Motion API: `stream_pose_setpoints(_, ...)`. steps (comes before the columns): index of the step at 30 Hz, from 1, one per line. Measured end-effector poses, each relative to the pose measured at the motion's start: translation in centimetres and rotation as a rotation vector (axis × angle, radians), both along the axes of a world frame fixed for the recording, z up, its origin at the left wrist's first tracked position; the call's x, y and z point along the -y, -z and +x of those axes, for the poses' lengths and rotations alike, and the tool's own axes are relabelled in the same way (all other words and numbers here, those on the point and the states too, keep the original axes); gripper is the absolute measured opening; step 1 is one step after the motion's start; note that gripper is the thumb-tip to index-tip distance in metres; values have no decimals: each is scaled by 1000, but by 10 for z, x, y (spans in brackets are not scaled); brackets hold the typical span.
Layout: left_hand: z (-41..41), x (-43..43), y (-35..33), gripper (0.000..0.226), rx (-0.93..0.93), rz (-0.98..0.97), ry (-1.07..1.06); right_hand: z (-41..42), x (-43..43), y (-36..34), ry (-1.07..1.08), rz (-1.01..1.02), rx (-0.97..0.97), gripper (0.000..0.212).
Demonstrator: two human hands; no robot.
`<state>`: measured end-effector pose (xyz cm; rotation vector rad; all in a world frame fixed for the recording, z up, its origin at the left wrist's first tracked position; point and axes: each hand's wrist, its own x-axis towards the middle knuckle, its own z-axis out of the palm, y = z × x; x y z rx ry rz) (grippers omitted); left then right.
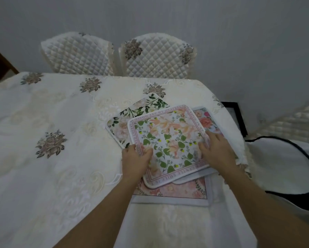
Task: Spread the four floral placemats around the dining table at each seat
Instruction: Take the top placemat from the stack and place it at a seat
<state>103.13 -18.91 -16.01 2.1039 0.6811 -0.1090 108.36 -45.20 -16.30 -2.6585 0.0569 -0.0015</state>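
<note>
At the near-right corner of the table, both hands are on the top placemat (168, 140). The left hand (136, 158) has its fingers curled over the mat's left edge and grips it. The right hand (216, 149) lies flat on the right side, fingers spread and relaxed, holding nothing.

All 4 mats are in 1 loose, fanned stack, none at a seat yet.
- Top placemat: square, rounded corners, white rim, pink border band with lettering, peach blooms and green leaves, rotated against the mats below.
- Green-leaf placemat (141, 108): sticks out at the far left, with dark foliage and pale roses.
- Blue placemat (205, 119): shows at the right, with red and pink roses. The right hand's fingers cover part of it.
- Pink placemat (177, 190): lowest in view and closest to the camera, with a pale grey rim, lying square to the table edge.

The stack sits on a cream embroidered tablecloth (51, 113) with grey-pink flower motifs.

2 quilted white chairs (78, 54) (157, 56) are pushed in side by side at the far edge. Part of a 3rd quilted surface (293, 120) shows at the right.

Just past the table's right edge, a black frame (238, 119) leans low by the wall. A white item with a looped black strap (284, 163) lies beside the corner, close to the right forearm.
</note>
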Motion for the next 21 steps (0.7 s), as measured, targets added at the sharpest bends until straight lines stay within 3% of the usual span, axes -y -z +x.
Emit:
stream_pose_setpoints(7, 15, 2, 21, 47, -13, 41, -99, 46, 0, 22, 24, 9, -113, 46)
stream_pose_setpoints(10, 21, -1, 23, 46, 22, -33, -166, 55, -2, 26, 44, 14, -122, 47)
stream_pose_setpoints(17, 17, -2, 20, 30, 131, -202, -96, 53, -4, 28, 149, 345, -129, 32)
stream_pose_setpoints(21, 10, 0, 14, 34, 191, -295, -105, 38, -5, 25, 137, 469, -137, 24)
